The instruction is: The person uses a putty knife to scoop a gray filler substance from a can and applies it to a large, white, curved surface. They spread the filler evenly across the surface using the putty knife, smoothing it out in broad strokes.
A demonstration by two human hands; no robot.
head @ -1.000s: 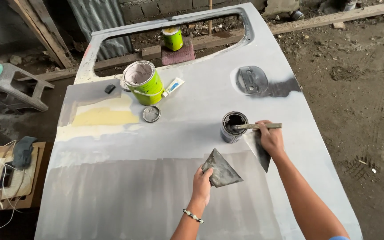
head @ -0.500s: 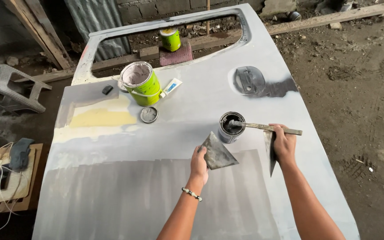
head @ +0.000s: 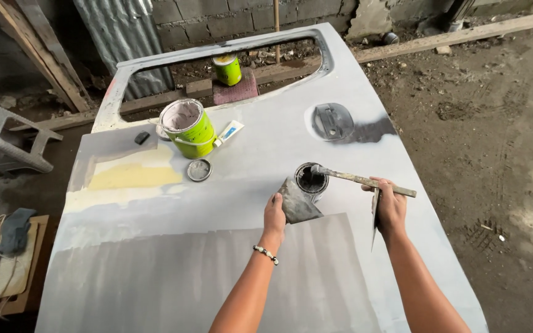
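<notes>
Your left hand (head: 274,213) covers the near edge of the grey spreader plate (head: 297,200), and that plate hides the lower left side of the small dark can (head: 311,179). The stick (head: 365,180) ends inside the can, so its tip is out of your sight. Your right hand (head: 391,206) closes over the handle of a thin blade (head: 374,216), seen edge-on, its shape unclear. The grey car door panel (head: 217,271) runs off the bottom edge. At the left edge, the plastic stool (head: 7,139) and wooden board (head: 7,271) are cut off.
</notes>
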